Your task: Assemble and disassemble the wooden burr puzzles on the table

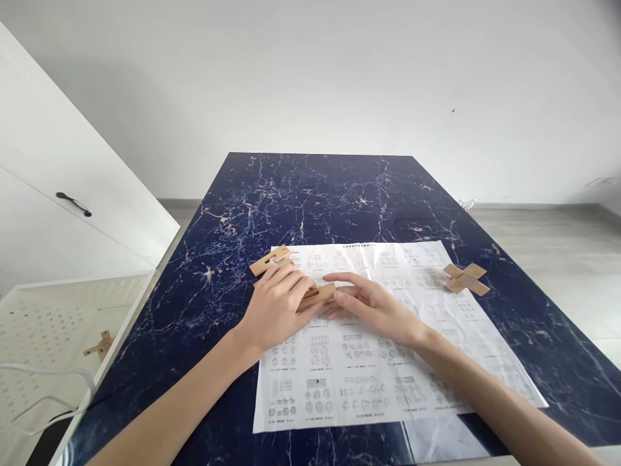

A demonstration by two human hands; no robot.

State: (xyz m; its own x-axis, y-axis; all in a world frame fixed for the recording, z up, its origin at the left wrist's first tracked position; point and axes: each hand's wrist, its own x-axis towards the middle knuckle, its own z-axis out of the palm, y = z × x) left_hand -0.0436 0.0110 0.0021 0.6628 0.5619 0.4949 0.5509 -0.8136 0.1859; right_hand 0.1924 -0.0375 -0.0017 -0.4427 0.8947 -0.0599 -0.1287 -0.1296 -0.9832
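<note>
Both hands meet over a printed sheet [369, 362] on the dark marbled counter [310, 194]: the left hand [276, 307] lies knuckles-up with its fingers curled over a wooden strip [317, 294], and the right hand [373, 304] closes its grip on the strip's other end, forefinger stretched out above and thumb beneath. The strip sits on the sheet's upper middle, between the two hands. A notched wooden piece [269, 260] rests at the sheet's far left corner, just beyond the left hand, and a wooden cross [466, 278] lies at the sheet's right edge, well apart from both hands.
</note>
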